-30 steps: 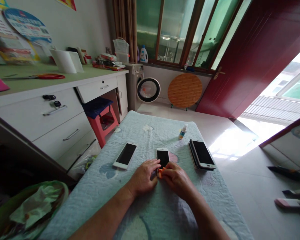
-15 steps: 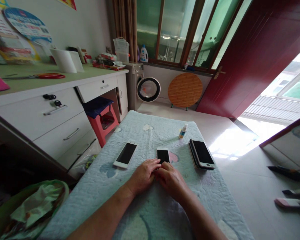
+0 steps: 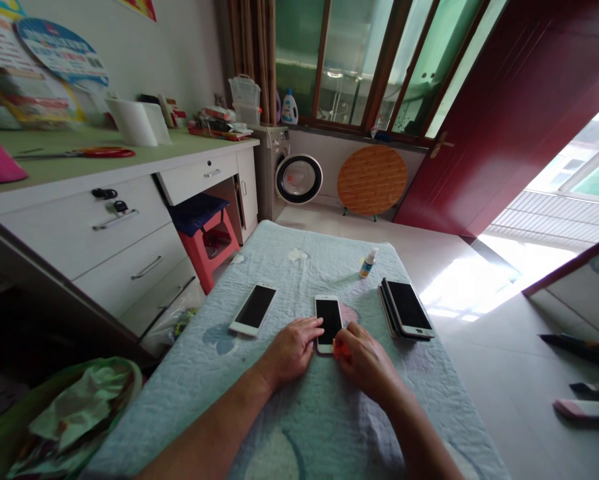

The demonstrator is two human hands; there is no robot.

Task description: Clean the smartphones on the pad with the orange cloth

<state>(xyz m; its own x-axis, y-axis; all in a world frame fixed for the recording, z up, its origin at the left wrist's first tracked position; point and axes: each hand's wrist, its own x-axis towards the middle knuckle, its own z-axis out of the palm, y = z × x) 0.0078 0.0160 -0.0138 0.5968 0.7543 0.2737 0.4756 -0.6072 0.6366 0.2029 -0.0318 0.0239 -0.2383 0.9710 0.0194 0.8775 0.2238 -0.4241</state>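
My right hand (image 3: 363,353) has its grip pinched around a small orange piece (image 3: 342,349), mostly hidden by the fingers, at the lower right corner of the middle phone (image 3: 328,313). My left hand (image 3: 292,350) has a loose grip, fingers extended onto the phone's left edge. That phone lies face up on the cloth-covered worktop (image 3: 289,280), screen dark; I judge its work under way, unfinished. Farther out, another phone (image 3: 255,307) lies left, a stack (image 3: 409,307) right, a small bottle (image 3: 368,263) beyond. I can't tell whether those are done or waiting.
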